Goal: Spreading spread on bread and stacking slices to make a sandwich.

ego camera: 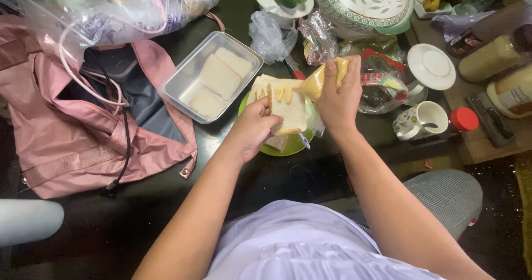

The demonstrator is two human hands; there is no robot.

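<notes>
Yellow sauce pouch (320, 79) half hidden in right-hand fingers (331, 80), left fingers (265, 107) gripping bread slice (288, 109).

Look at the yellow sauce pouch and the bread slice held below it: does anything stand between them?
Nothing visible does. The right hand squeezes the yellow sauce pouch straight over the bread slice, which the left hand holds above the green plate. Sauce lines already lie on the bread.

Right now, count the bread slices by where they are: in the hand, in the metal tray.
Slice in left hand: 1
Slices in tray: 3
Total: 4
The right hand squeezes a sauce pouch.
</notes>
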